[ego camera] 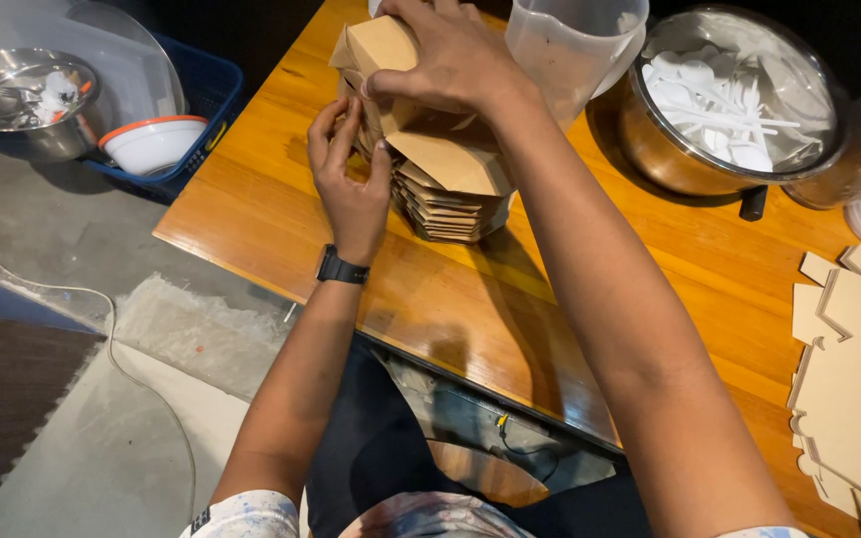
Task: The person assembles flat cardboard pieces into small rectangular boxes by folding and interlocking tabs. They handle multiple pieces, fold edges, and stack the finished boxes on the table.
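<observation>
A stack of folded brown paper boxes was seen on a wooden table, toward its far left part. The topmost box was held tilted above the stack. The right hand was laid over it from the far side, fingers curled down on its top and left face, so the grip was closed around the box. The left hand, a black watch on its wrist, was set against the stack's left side, fingers together and pressed to the cardboard edges just below the held box. The stack leaned slightly and its flaps were splayed; in all likelihood a sideways push could have toppled it, or a flap could have been creased under the pressing fingers. A clear plastic jug was seen just right of the right hand, near enough to be knocked. Farther right a steel bowl of white plastic cutlery was placed, and flat cardboard blanks were piled at the near right.
</observation>
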